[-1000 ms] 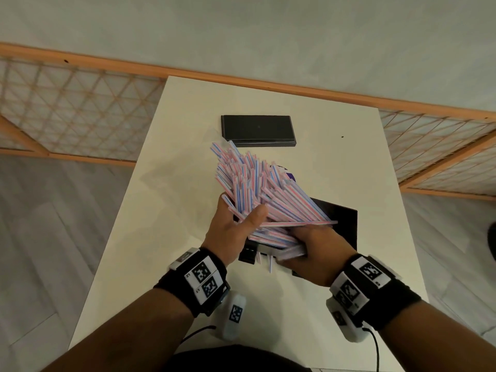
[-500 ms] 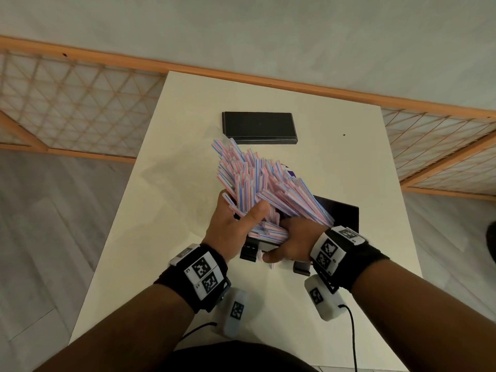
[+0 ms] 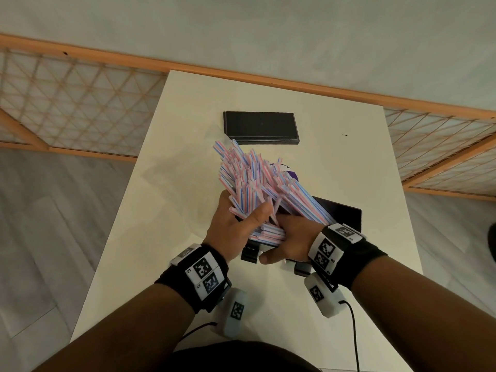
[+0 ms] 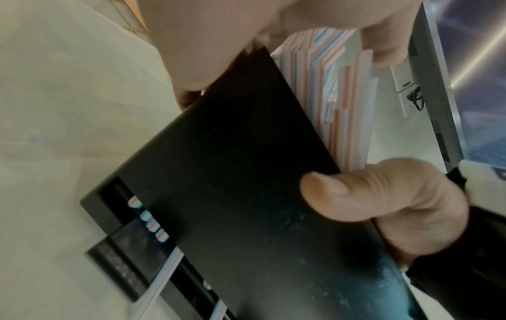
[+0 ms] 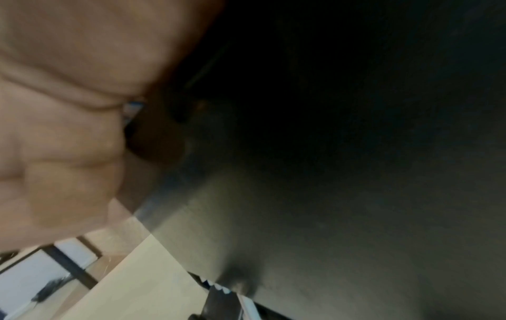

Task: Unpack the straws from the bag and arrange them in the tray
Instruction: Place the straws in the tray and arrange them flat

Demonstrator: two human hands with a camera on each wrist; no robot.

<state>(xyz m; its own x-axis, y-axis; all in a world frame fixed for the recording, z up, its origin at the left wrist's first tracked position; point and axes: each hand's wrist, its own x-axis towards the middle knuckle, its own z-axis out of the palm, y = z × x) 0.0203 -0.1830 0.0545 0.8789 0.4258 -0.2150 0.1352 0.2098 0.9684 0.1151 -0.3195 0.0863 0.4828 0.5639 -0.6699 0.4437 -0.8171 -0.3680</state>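
Observation:
A thick bundle of pink-and-blue striped straws (image 3: pixel 255 181) fans up and away from me over the table. My left hand (image 3: pixel 236 226) grips its left side, thumb across the front. My right hand (image 3: pixel 292 237) clutches the bundle's lower end, back of hand up. Under the bundle is a black tray (image 3: pixel 346 216), mostly hidden. In the left wrist view the tray (image 4: pixel 232 173) looks tilted, and the right thumb (image 4: pixel 356 194) presses on its dark wall beside the straws (image 4: pixel 336 97). The right wrist view shows only palm (image 5: pixel 54 130) and dark tray (image 5: pixel 328 194).
A second flat black tray (image 3: pixel 260 127) lies farther back on the white table (image 3: pixel 188 183). A purple bit of the bag (image 3: pixel 292 173) peeks out behind the straws. Wooden lattice railings (image 3: pixel 67 103) flank the table on both sides.
My right hand has turned from palm-up under the bundle to back-up and slid left toward the left hand. The straws that stuck out sideways to the right are now gathered in.

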